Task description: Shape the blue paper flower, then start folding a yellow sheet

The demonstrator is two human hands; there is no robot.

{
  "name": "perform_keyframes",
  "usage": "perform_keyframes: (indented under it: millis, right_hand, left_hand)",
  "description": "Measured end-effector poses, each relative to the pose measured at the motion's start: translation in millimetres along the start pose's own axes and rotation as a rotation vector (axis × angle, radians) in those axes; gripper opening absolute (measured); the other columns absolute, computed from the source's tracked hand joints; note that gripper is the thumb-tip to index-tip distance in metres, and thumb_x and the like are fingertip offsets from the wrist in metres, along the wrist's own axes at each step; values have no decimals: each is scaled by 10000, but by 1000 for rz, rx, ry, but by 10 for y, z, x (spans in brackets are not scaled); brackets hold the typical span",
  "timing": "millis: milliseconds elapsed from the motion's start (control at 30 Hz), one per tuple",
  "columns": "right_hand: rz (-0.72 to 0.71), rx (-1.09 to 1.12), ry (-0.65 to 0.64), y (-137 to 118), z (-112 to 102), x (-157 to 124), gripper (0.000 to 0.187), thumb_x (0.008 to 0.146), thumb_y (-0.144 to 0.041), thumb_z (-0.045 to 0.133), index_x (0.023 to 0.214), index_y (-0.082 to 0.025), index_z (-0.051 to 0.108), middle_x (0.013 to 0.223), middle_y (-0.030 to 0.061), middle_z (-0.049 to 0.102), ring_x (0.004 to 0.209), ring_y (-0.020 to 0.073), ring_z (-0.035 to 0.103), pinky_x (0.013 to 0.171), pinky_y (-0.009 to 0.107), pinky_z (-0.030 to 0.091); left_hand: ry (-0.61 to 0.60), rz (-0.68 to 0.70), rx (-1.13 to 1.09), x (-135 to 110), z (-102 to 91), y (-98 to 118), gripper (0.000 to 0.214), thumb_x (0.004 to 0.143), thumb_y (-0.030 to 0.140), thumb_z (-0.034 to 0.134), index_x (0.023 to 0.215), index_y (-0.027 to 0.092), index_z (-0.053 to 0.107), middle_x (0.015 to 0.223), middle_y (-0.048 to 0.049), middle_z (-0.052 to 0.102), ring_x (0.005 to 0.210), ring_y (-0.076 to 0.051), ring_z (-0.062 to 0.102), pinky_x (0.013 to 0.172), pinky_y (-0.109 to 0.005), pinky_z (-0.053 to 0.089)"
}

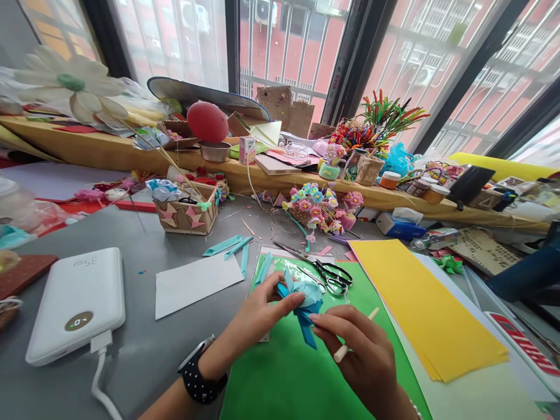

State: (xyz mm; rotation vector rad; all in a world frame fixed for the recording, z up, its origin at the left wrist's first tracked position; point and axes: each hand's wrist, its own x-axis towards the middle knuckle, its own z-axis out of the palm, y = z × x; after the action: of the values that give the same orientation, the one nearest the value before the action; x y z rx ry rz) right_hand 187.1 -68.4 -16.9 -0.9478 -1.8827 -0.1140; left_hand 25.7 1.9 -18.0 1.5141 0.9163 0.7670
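A folded blue paper flower (308,294) is held up over the green sheet (262,373). My left hand (273,306) grips its left side, thumb pressed on the pale blue petals. My right hand (359,344) pinches a darker blue petal at the lower right, and a thin wooden stick (343,352) is tucked in the same hand. Behind the flower lie black-handled scissors (332,275). Several folded light-blue paper strips (223,245) rest at the upper left, near a white paper sheet (196,286).
A white power bank (83,303) with a cable lies on the left. Yellow paper (429,309) is at right. Farther back stand a decorated cardboard box (188,213) and a bunch of small flowers (315,207). A crowded ledge (271,178) runs below the windows.
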Motion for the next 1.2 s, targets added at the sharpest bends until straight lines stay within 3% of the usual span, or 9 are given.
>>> perform_keyframes:
  millis: [133, 300, 433, 500, 567, 633, 800, 1000, 1200]
  right_hand:
    - [-11, -5, -48, 8, 7, 9, 180, 832, -110, 536, 981, -182, 605, 676, 34, 657, 587, 127, 605, 505, 226, 490]
    - [21, -49, -5, -1, 6, 25, 142, 817, -100, 541, 911, -183, 607, 675, 34, 673, 575, 129, 613, 514, 227, 497]
    - [90, -99, 24, 26, 23, 5, 116, 817, -112, 540, 895, -176, 598, 711, 40, 686, 602, 136, 628, 545, 231, 501]
    - [107, -121, 20, 43, 41, -9, 102, 819, -125, 542, 893, -173, 595, 719, 37, 686, 600, 136, 629, 552, 234, 499]
    - [128, -139, 31, 52, 58, -21, 84, 822, -137, 537, 879, -169, 590, 711, 32, 682, 589, 133, 628, 549, 231, 493]
    - [163, -153, 46, 46, 69, -28, 69, 824, -144, 530, 857, -167, 587, 691, 22, 676, 563, 123, 621, 539, 222, 486]
    - [242, -126, 29, -8, 85, -42, 57, 817, -158, 534, 821, -174, 588, 628, -13, 647, 439, 87, 542, 457, 194, 447]
    - [234, -88, 18, -11, 103, -50, 71, 823, -165, 530, 861, -178, 589, 650, -16, 642, 423, 79, 496, 420, 189, 415]
    - [228, -70, -22, 20, 116, -49, 66, 826, -184, 544, 874, -178, 588, 642, -18, 634, 414, 81, 473, 427, 194, 414]
  left_hand:
    - [11, 4, 185, -9, -1, 1, 410, 744, 540, 481, 902, 162, 498, 802, -11, 526, 750, -172, 505, 702, -283, 419]
    - [25, 32, 302, -21, -21, -49, 449, 786, 530, 449, 1041, 163, 481, 873, -48, 586, 778, -198, 569, 698, -318, 452]
    - [177, 412, 441, -97, -29, 10, 292, 810, 421, 515, 992, 192, 519, 1000, -73, 587, 954, -218, 551, 833, -353, 430]
    - [81, 614, 500, -150, -14, 51, 316, 780, 406, 577, 1022, 211, 523, 1011, -63, 586, 973, -206, 542, 848, -332, 434]
    - [8, 704, 556, -191, 22, 67, 504, 689, 444, 666, 1092, 203, 485, 1030, -69, 583, 962, -208, 546, 835, -320, 451]
    - [23, 726, 629, -209, 75, 50, 556, 666, 405, 701, 1116, 188, 456, 1028, -77, 587, 950, -215, 553, 831, -335, 457]
    - [152, 753, 689, -189, 194, -42, 329, 744, 93, 550, 1050, 184, 470, 973, -57, 600, 911, -178, 566, 794, -301, 472]
    - [278, 811, 744, -168, 218, -94, 193, 794, 146, 546, 981, 182, 507, 916, -55, 612, 858, -185, 584, 735, -304, 490]
    - [296, 801, 770, -168, 189, -89, 129, 802, 154, 540, 926, 185, 518, 867, -47, 610, 810, -188, 581, 689, -307, 488]
